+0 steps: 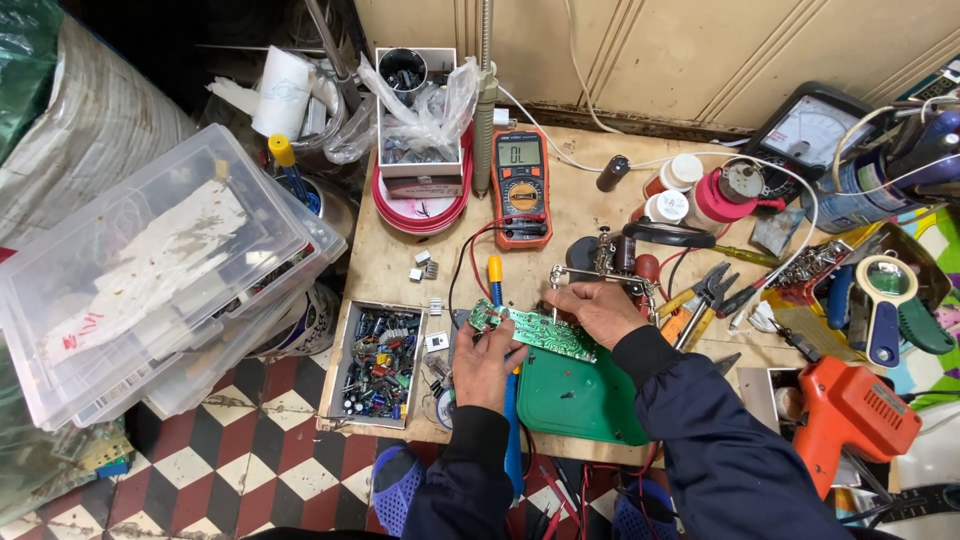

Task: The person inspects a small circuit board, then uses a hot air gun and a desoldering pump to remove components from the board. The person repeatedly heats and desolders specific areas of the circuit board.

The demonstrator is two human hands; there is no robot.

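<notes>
- Holding a green circuit board (532, 330) by both ends, we keep it level above the near middle of the tabletop (580, 215), just over a green tray (590, 405), so that its face stays open to view.
- Left hand (487, 362): fingers closed around the board's left end, thumb on top.
- Right hand (600, 310): fingers curled over the far right edge, pinching it; nothing else held.
- We note a clamp stand (610, 262) just beyond the board, apparently placed to take such work.
- An orange multimeter (521, 187) lies farther off, its display turned toward us; red and black leads run from it toward the board.
- Containers: an open tray (378, 365) to the left holds mixed small electronic parts, capacitors among them; a white box (417, 110) at the far edge holds a metal cup and a clear bag of parts.
- Stacked clear lidded bins (160, 270) stand left, off the tabletop; contents unclear.
- An orange soldering gun (855, 410) rests near right.
</notes>
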